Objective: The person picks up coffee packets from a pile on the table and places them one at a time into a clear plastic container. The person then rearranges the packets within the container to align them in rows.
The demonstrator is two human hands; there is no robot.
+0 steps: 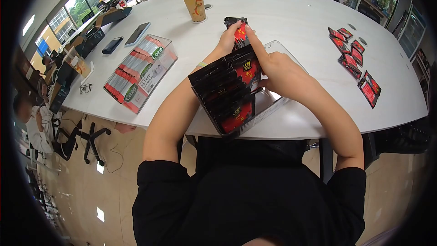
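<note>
My left hand (226,40) is closed around a small bunch of black-and-red coffee sachets (241,39), beyond the clear plastic box (278,105). My right hand (284,75) stretches its index finger to the near side of that bunch. Its thumb stands apart, beside the upright row of coffee sachets (218,84) in the box; its other fingers are partly hidden. These boxed sachets fill the left part of the box, which sits at the table's front edge. My left forearm passes behind them.
Left of my arms stands a clear box of stick packs (141,73). Beyond it lie two phones (137,34) (112,45) and eyeglasses (85,88). A drink cup (193,2) stands far back. Several loose sachets (349,59) lie at right. A person (38,125) sits at left.
</note>
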